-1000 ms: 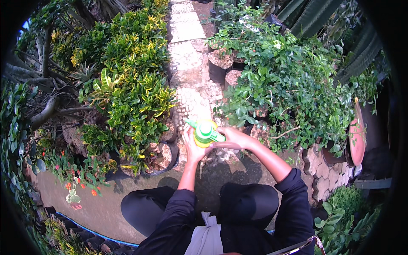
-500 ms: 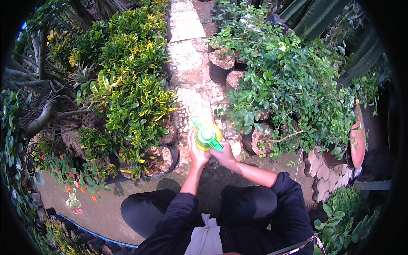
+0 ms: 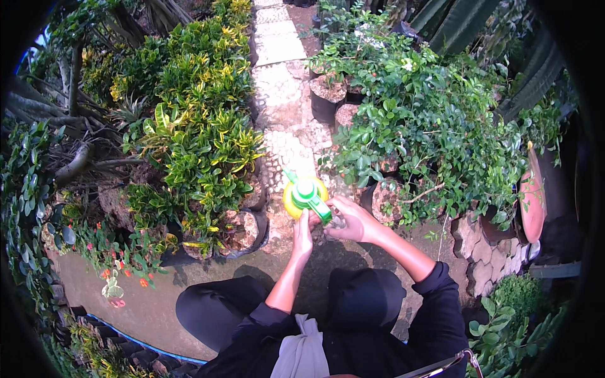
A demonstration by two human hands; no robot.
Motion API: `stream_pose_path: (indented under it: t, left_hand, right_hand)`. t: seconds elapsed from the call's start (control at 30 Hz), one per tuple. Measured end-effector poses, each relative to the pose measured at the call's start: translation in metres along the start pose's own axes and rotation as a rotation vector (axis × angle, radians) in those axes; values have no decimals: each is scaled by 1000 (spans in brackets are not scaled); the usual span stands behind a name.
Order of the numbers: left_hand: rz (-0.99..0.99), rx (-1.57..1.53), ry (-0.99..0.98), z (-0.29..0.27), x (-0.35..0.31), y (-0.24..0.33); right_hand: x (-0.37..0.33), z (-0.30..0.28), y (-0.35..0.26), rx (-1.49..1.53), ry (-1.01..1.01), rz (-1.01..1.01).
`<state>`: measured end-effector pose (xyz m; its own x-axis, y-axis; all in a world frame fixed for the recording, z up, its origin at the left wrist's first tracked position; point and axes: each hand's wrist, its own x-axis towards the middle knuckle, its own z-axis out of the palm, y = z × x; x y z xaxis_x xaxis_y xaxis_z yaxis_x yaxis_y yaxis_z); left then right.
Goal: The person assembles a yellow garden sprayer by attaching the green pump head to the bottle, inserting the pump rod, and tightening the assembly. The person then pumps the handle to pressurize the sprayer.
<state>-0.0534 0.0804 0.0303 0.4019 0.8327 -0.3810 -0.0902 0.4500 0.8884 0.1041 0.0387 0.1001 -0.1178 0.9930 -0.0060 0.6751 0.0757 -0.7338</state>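
2 hands meet on the spray bottle, a yellow one with a green trigger head, held over the pebbled path in front of the knees: the left hand is clamped on its body and the right hand closes its grip by the green trigger. No spray or wet soil can be made out, so watering looks barely begun. Potted bushes crowd the left, leafy shrubs the right, and 2 soil-filled pots sit just beside the bottle.
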Motion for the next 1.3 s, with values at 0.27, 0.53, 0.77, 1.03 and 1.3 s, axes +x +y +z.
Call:
stream_pose_path:
  t: [0.27, 0.53, 0.77, 1.03, 1.3]
  left_hand:
    - [-121, -229, 160, 41, 21, 29]
    - [-159, 29, 250, 10, 22, 86]
    - [-186, 364, 225, 46, -73, 235]
    - [-66, 376, 72, 148, -226, 502]
    - [47, 191, -281, 231, -303, 655]
  right_hand:
    - [12, -68, -51, -386, -344, 196]
    - [0, -152, -120, -2, -382, 110]
    - [-22, -300, -254, 305, 25, 80]
    - [-131, -546, -491, 147, 974, -382]
    - [-279, -675, -697, -352, 1168, -911]
